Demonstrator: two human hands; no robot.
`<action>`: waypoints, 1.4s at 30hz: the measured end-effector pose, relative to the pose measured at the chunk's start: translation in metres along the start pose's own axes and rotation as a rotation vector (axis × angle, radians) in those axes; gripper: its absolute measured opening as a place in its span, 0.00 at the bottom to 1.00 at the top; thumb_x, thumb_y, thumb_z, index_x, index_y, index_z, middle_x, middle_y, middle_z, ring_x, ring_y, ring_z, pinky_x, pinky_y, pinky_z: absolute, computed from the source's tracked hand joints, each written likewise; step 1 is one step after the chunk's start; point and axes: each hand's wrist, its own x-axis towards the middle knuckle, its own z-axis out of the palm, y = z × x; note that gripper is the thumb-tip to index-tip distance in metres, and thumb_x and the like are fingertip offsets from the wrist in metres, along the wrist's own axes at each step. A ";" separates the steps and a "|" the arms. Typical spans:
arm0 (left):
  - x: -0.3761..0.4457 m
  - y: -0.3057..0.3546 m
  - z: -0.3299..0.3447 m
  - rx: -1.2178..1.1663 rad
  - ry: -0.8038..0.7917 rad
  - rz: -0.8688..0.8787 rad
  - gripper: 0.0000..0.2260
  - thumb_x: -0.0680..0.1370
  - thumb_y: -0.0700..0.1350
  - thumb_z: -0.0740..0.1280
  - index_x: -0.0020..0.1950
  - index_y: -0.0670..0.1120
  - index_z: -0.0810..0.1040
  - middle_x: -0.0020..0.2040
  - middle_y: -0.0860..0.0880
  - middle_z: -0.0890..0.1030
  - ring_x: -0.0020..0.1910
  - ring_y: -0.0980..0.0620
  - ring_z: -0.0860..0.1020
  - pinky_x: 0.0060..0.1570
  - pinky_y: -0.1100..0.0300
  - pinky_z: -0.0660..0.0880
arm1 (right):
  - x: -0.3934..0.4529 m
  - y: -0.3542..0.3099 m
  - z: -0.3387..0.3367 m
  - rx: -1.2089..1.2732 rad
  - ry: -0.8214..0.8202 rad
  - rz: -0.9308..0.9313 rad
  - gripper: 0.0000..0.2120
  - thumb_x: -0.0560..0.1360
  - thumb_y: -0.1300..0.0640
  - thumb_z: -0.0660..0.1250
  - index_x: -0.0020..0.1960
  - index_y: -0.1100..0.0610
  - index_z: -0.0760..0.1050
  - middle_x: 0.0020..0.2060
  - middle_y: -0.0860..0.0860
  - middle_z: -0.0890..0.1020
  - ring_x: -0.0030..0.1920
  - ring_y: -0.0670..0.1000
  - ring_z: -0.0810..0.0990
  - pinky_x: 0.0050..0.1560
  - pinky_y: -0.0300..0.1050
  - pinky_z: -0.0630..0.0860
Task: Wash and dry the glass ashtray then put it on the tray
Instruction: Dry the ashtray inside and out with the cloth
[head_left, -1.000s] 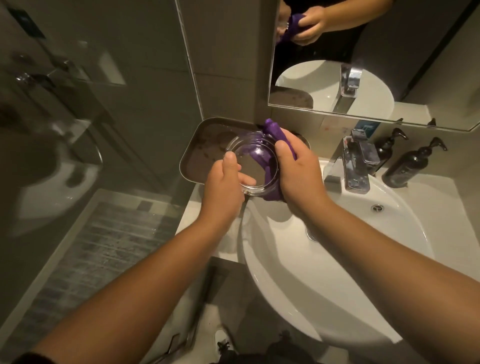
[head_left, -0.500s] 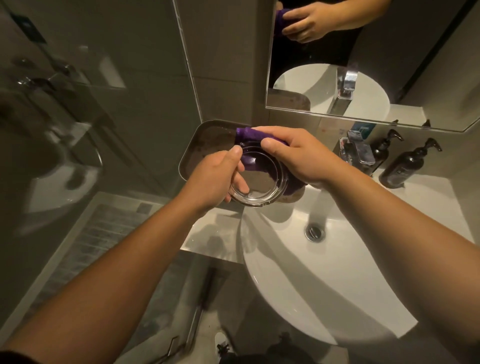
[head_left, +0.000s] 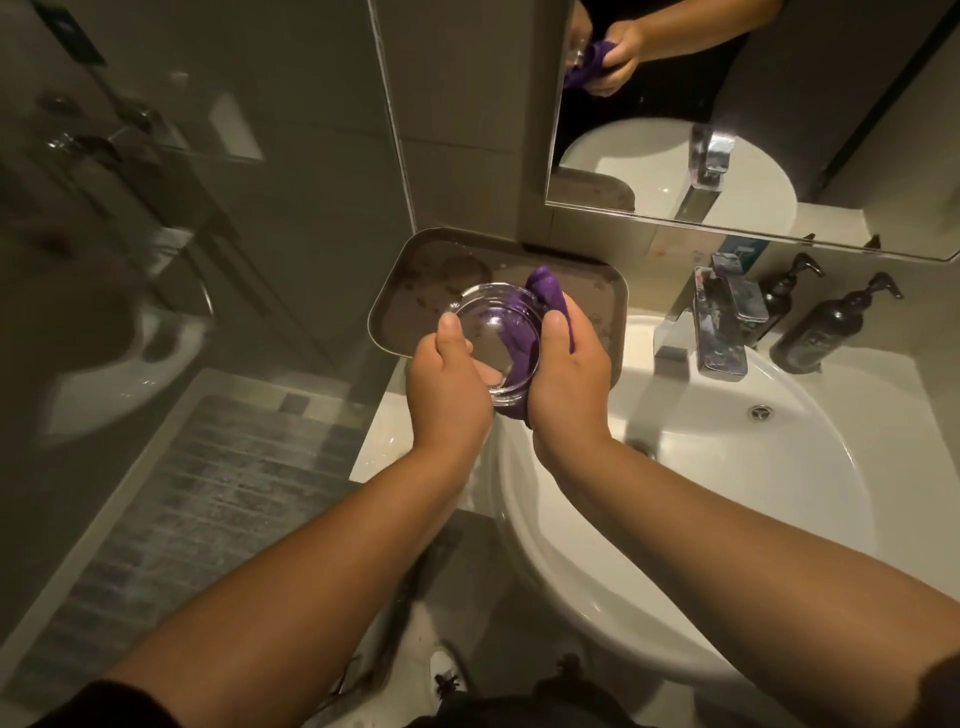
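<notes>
Ashtray: glass ashtray (head_left: 491, 348) held tilted between both hands, above the near edge of the brown tray (head_left: 415, 280)
Left hand: left hand (head_left: 447, 389) grips the ashtray's left rim; thumb on the rim
Right hand: right hand (head_left: 569, 387) holds the purple cloth (head_left: 545, 293) against the ashtray's right side
Nearby: white basin (head_left: 727, 467); faucet (head_left: 719, 327)

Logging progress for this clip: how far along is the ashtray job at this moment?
Done: washing looks finished; no water can be seen running from the tap. In hand: drying. The left hand holds the glass ashtray while the right hand presses a purple cloth against its far side. Left: finish drying, then set it on the brown tray just behind.
</notes>
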 end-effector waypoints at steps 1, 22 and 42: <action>0.001 -0.004 -0.001 0.009 -0.010 -0.014 0.18 0.83 0.58 0.50 0.44 0.52 0.72 0.38 0.46 0.83 0.47 0.50 0.81 0.49 0.55 0.73 | -0.001 0.002 -0.001 -0.009 -0.011 0.016 0.17 0.82 0.56 0.54 0.65 0.50 0.77 0.52 0.47 0.84 0.54 0.47 0.82 0.61 0.53 0.77; 0.026 -0.047 -0.049 0.149 -0.222 -0.081 0.21 0.83 0.58 0.51 0.41 0.49 0.75 0.37 0.40 0.83 0.25 0.51 0.70 0.31 0.59 0.69 | 0.015 0.017 -0.022 -0.390 -0.457 0.233 0.08 0.75 0.56 0.67 0.53 0.50 0.80 0.39 0.53 0.84 0.35 0.49 0.81 0.36 0.42 0.79; 0.079 -0.154 -0.089 0.755 -0.213 -0.080 0.20 0.84 0.50 0.52 0.56 0.37 0.77 0.53 0.35 0.81 0.51 0.36 0.80 0.52 0.51 0.76 | 0.032 0.094 0.074 -1.542 -0.731 0.051 0.08 0.79 0.53 0.64 0.46 0.56 0.78 0.35 0.51 0.78 0.33 0.50 0.76 0.30 0.40 0.69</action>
